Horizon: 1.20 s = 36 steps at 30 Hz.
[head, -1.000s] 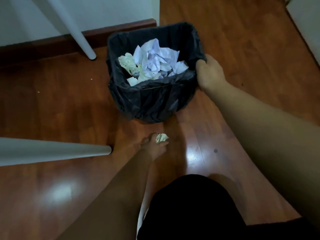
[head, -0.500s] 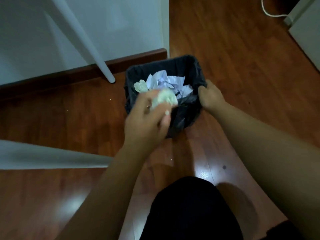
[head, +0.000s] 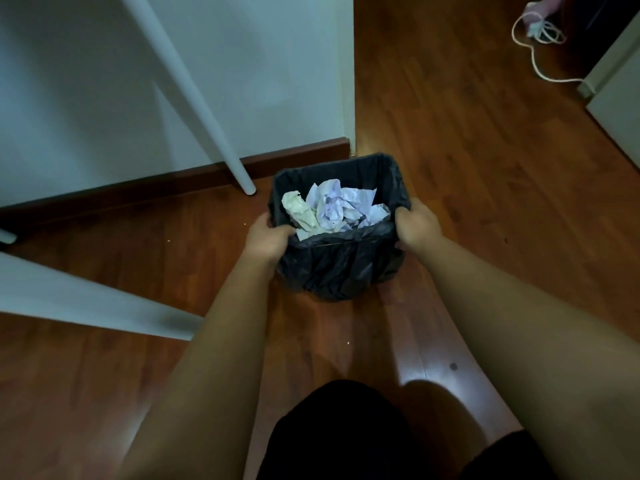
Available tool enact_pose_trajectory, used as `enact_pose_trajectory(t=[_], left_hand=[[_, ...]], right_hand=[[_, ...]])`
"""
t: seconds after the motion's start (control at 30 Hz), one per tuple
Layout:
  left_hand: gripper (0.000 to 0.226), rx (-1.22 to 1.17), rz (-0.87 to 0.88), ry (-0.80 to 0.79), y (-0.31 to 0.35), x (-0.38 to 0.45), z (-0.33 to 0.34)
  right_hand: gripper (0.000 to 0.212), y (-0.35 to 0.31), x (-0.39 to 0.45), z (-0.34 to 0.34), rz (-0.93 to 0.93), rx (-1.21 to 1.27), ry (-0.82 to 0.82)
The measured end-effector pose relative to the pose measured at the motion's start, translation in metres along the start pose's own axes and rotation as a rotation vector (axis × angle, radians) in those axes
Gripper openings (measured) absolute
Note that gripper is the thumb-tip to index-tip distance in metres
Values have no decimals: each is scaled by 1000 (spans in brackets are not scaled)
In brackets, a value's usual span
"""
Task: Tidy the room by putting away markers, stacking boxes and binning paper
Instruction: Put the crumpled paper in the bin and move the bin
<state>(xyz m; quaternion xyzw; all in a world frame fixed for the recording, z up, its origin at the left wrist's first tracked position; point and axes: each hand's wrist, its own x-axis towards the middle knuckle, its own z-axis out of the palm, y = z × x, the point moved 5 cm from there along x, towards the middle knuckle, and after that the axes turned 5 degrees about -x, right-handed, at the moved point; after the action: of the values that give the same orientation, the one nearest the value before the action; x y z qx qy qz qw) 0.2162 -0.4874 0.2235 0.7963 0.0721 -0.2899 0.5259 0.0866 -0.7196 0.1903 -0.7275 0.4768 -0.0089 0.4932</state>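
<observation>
Right now the crumpled paper (head: 332, 211) sits heaped inside the black-lined bin (head: 341, 268), which stands on the wooden floor (head: 467, 174) near the wall corner. Your left hand (head: 268, 239) grips the bin's near-left rim and your right hand (head: 417, 225) grips its right rim. A white table leg (head: 194, 102) stands just left of it, and a white cable (head: 535, 46) lies far off.

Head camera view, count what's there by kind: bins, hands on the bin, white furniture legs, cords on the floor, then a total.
Bins: 1
Hands on the bin: 2, left hand and right hand
White furniture legs: 2
Cords: 1
Total: 6
</observation>
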Motion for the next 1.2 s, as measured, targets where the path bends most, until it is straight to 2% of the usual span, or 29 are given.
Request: enact_pose_trajectory(t=[0.03,0.13,0.33,0.43,0.53,0.73,0.83,0.97,1.2], left_hand=[[47,25,-42,-57,0,-6,4],[51,110,-49,-89,0,-39,5],[68,34,-146,-221,6,-155,-13],[57,21,-149,-255,21,-234,-33],[51,-104,-261,-205,32,-317,-61],[68,-258,-393,-24,46,-438,-143],[67,-352,-412,55,49,-475,-197],[55,-479,-394,229,34,-502,-296],[54,-688,-323,507,-44,-546,-512]], right_hand=[[32,0,-5,-4,7,-4,-9],[34,14,-40,-23,84,2,-15],[35,27,-173,-89,302,163,-5],[35,25,-245,-124,416,203,-44],[30,8,-309,-154,507,145,-125],[29,-57,-391,-172,515,-2,-405],[28,-99,-419,-145,463,-143,-563],[17,-175,-467,-66,335,-259,-751],[41,-298,-596,143,115,-260,-949]])
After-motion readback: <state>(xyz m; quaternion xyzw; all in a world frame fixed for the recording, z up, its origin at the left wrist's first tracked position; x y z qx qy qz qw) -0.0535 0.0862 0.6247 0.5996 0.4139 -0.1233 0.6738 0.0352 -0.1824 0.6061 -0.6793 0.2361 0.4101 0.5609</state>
